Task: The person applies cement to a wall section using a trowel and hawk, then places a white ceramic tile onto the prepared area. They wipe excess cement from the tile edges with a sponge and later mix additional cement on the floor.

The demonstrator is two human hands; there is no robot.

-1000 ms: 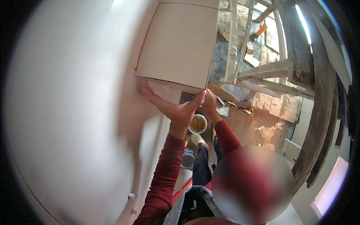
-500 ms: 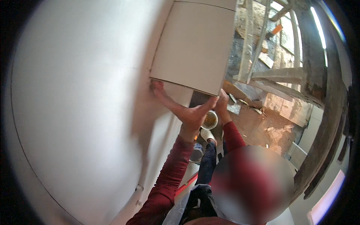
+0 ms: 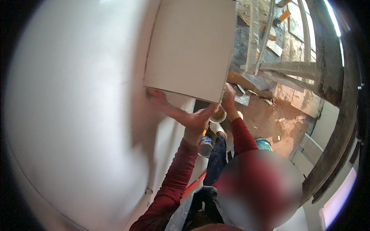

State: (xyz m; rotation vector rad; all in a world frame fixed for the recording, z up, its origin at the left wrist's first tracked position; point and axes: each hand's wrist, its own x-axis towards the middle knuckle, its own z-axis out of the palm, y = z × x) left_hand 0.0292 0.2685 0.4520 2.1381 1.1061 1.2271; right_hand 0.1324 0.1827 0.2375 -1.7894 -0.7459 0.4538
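Observation:
A flat, cream-coloured tile [image 3: 189, 50] lies against the pale wall [image 3: 77, 96], and its near edge faces me. My left hand [image 3: 194, 118] is spread along that edge: one end of its grip touches the left corner, the other the right corner. At the right corner my right hand [image 3: 229, 99] holds the tile's side, its fingertips partly hidden behind it. Both forearms are in red sleeves. Below the hands stands a pale bucket [image 3: 218, 115] with something yellowish-brown inside.
Rough timber framing [image 3: 327, 57] rises on the right. Debris lies on the brown floor [image 3: 262, 119]. A blue-white bucket [image 3: 206, 148], a teal bucket [image 3: 264, 144] and a red bar-shaped tool [image 3: 194, 184] are near my legs. An orange-handled tool [image 3: 284, 15] lies farther off.
The tile's near edge sits slightly lower and farther left in view, with both hands still on it. The seam near its top has slid up, and the teal bucket has come into sight.

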